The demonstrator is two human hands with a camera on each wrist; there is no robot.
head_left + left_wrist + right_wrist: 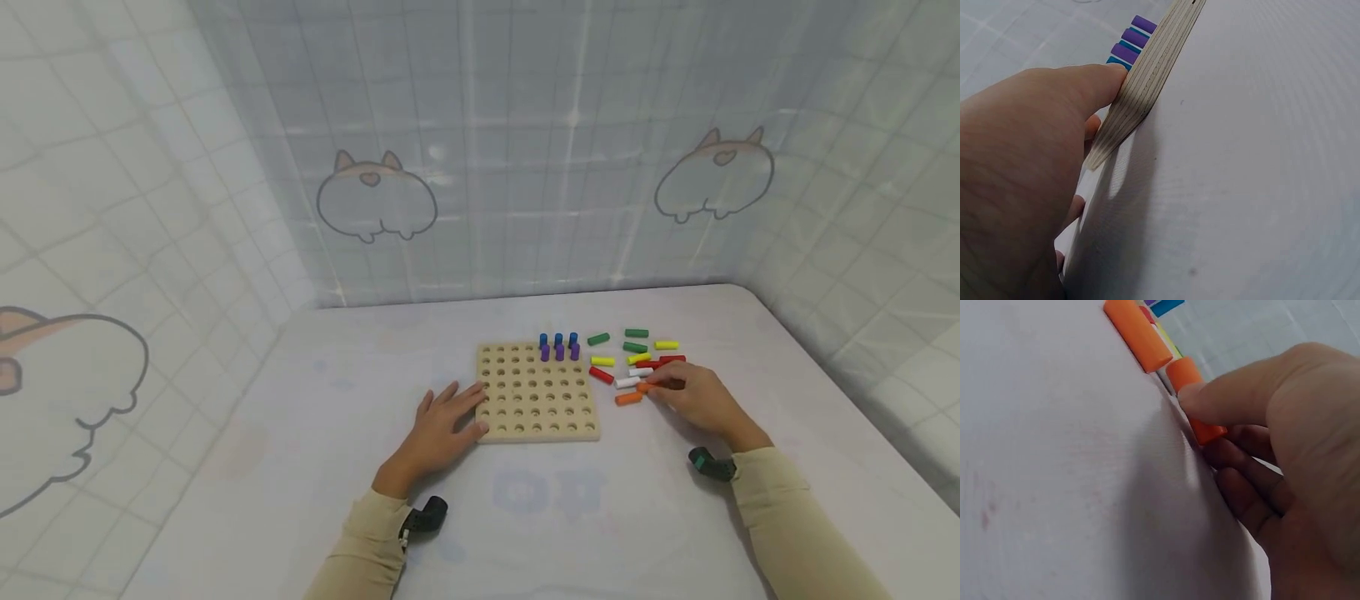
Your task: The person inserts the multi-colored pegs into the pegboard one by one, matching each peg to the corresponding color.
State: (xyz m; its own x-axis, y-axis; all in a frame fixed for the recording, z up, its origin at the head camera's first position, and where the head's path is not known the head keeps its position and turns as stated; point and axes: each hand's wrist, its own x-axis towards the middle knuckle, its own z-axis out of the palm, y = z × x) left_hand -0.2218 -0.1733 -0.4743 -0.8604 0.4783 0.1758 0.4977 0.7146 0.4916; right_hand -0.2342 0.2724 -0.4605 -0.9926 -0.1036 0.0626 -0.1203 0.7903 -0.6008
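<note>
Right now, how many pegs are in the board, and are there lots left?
Six pegs stand in the board: three blue pegs and three purple pegs. The right hand is pinching an orange peg while the left hand steadies the board. About a dozen loose pegs lie beside it, and most holes are empty.

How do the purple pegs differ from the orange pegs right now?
The purple pegs stand upright in holes of the wooden pegboard; the orange pegs lie on their sides on the table, off the board. No hand touches the purple pegs, while the right hand pinches one orange peg. The left hand rests against the board's edge. Both sets look like short cylinders.
</note>
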